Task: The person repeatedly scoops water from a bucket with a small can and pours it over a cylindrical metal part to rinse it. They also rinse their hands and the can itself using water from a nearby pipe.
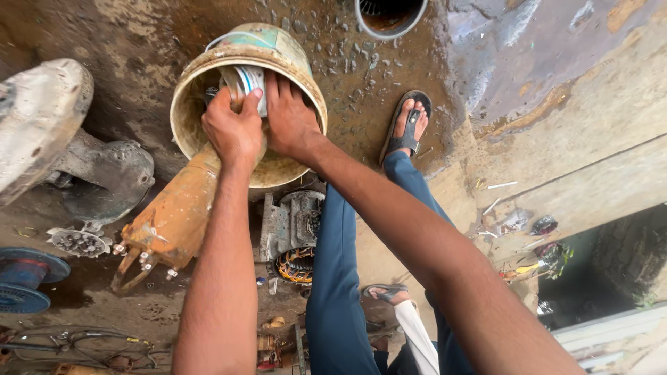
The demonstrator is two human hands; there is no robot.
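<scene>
Head view, wet concrete yard, items listed from the wearer outward.

1. Blue trouser legs (333,305) and two sandalled feet; the forward sandal (408,125) stood just right of the bucket, with wet, pebbled ground beyond it.
2. Motor stator (295,236) with copper windings, lying on the ground beside the left knee, near the bucket's lower rim.
3. Rusty orange pump body (174,222), tilted, its upper end touching the bucket's lower-left rim; bolts at its lower end. It closed off the bucket's left approach.
4. Grey cast housing (104,173) and blue wheel (24,278), well left, apart from the hands.
5. Left hand (235,128), fingers curled and pressed together over the bucket's near rim, gripping the white cylinder.
6. Right hand (290,118), fingers extended and close together, laid flat against the cylinder's right side, inside the bucket.
7. White cylinder (246,80) with blue stripes, inside the bucket mouth, held between both hands; its lower part was hidden by them.
8. Dirty cream bucket (292,55), tipped toward the wearer, open room around its far rim.
9. Round pipe opening (389,17), at the top edge, well apart.
</scene>
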